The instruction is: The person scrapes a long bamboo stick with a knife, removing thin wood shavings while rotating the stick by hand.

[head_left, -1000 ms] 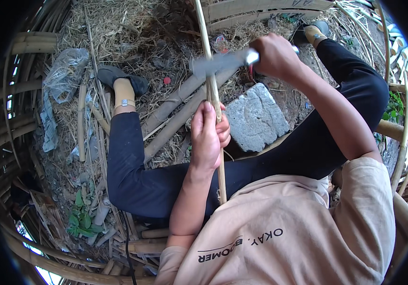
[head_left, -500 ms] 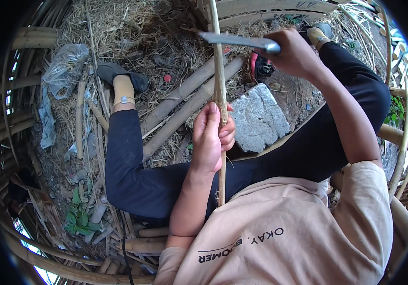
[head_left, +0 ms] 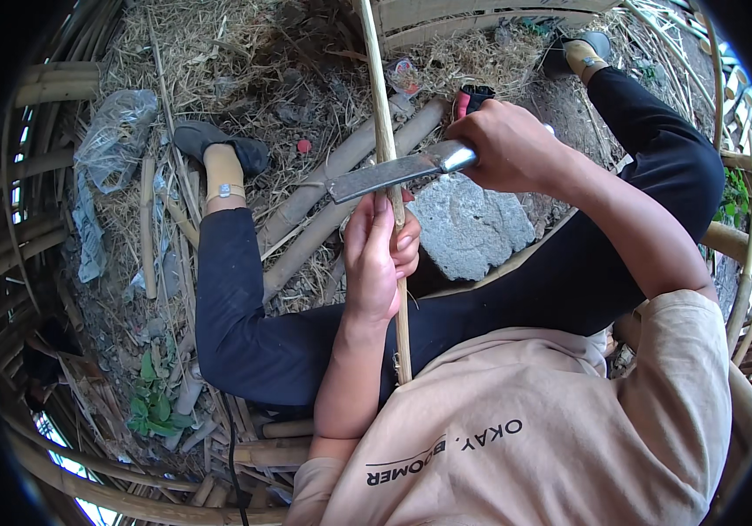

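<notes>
A long, thin bamboo strip (head_left: pixel 380 96) stands lengthwise before me, its near end against my shirt. My left hand (head_left: pixel 376 254) is wrapped round its lower half, thumb pointing away from me. My right hand (head_left: pixel 507 145) grips the handle of a broad-bladed knife (head_left: pixel 380 178), whose blade lies across the strip just beyond my left thumb. The knife's metal collar shows at my right fingers; most of the handle is hidden in the fist.
A grey stone block (head_left: pixel 472 226) sits between my legs. Beyond it lie bamboo poles (head_left: pixel 323 171) on straw-covered ground. A clear plastic bag (head_left: pixel 117 136) is at the left, near leafy green plants (head_left: pixel 155 405). Bamboo rails (head_left: pixel 113 495) surround me.
My right hand has drawn the knife toward me along the strip, from well above my left hand to just beyond its thumb. The strip's far end has tilted slightly left.
</notes>
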`<state>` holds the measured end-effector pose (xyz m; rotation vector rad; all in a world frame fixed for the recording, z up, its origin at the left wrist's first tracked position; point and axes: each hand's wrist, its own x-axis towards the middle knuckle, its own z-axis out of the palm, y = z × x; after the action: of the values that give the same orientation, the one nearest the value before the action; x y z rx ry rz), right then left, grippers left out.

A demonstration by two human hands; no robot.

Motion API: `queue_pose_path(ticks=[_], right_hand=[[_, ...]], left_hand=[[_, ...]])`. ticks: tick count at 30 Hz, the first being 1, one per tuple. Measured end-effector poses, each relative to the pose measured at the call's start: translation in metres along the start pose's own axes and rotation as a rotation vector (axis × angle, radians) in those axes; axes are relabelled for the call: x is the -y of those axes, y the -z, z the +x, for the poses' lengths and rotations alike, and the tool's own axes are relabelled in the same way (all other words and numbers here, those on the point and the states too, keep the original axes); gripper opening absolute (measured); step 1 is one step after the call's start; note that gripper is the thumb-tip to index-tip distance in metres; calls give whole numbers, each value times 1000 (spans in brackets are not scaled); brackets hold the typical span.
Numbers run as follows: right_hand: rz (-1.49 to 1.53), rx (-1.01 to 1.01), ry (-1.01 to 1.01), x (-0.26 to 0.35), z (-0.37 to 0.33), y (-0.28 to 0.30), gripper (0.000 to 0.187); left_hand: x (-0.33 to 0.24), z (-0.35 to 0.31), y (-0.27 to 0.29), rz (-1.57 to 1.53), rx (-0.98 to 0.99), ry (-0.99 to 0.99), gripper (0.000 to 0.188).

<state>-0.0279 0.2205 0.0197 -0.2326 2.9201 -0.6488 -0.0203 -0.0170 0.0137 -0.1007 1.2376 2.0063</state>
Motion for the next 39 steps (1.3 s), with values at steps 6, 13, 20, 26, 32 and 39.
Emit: queue_pose_path(ticks=[6, 13, 20, 26, 32, 39], right_hand=[[-13, -7, 7, 7, 0, 0, 12], [9, 7, 30, 10, 0, -6, 9], [-53, -58, -76, 7, 10, -8, 10], [-91, -122, -66, -5, 21, -6, 9], [-110, -160, -72, -10, 26, -2, 16], [-158, -149, -71, -10, 30, -1, 28]], left_hand=[[-1, -1, 0, -33, -23, 20, 32], [0, 0, 2, -34, -29, 33, 35], [8, -1, -4, 99, -89, -18, 34], [6, -2, -5, 97, -87, -39, 32], [5, -2, -4, 85, -89, -40, 32], [3, -3, 0, 65, -68, -36, 32]])
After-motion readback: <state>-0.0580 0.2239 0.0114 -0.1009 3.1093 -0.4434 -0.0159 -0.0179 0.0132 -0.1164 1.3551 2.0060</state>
